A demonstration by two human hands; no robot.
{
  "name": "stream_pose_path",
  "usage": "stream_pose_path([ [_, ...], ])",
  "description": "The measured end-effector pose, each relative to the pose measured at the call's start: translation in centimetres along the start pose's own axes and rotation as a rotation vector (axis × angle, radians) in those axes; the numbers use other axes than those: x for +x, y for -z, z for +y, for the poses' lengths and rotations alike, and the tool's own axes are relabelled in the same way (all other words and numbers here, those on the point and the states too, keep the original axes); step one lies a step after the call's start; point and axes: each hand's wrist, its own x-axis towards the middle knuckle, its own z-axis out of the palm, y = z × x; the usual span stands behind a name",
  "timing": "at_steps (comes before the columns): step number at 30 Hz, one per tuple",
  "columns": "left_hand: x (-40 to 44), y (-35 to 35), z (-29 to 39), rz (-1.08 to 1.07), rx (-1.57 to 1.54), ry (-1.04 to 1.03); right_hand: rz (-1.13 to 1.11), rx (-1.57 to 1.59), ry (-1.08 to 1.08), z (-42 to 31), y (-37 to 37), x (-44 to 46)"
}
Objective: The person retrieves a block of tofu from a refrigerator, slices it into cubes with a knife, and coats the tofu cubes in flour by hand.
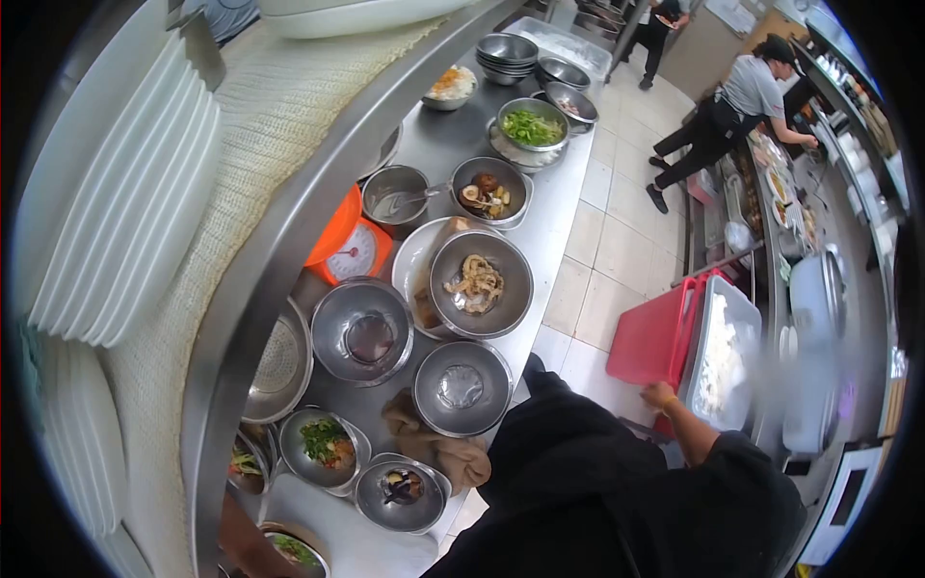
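My right hand (659, 396) hangs beside the lower corner of a red bin (647, 332), with its fingers curled in. Whether it grips the bin's edge or anything else cannot be made out. Part of my left arm (249, 541) shows at the bottom left; the hand is not clearly visible there. Closest to that arm are a bowl with chopped greens (294, 549) and a metal bowl of herbs and orange bits (328, 443). A metal bowl with dark pieces (400, 489) stands beside a crumpled brown cloth (462, 460).
Along the steel counter (568, 183) stand several metal bowls, one holding pale strips (476, 284), and an orange scale (352, 252). Stacked white plates (145, 193) fill the shelf at left. A white tub (725, 352) sits by the bin. A co-worker (737, 106) stands at the far counter.
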Motion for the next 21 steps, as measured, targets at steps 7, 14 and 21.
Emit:
stream_pose_path([
  [7,0.3,0.7,-1.3,0.007,-0.023,0.012,-0.135,0.164,-0.256,-6.2,1.6,-8.2],
  [14,-0.8,2.4,-3.1,0.033,-0.061,-0.007,-0.045,-0.002,0.022,-5.6,1.2,-6.2],
  [21,-5.8,7.7,-0.9,0.070,-0.229,-0.177,-0.018,0.300,-0.026,-6.4,-0.3,-3.1],
])
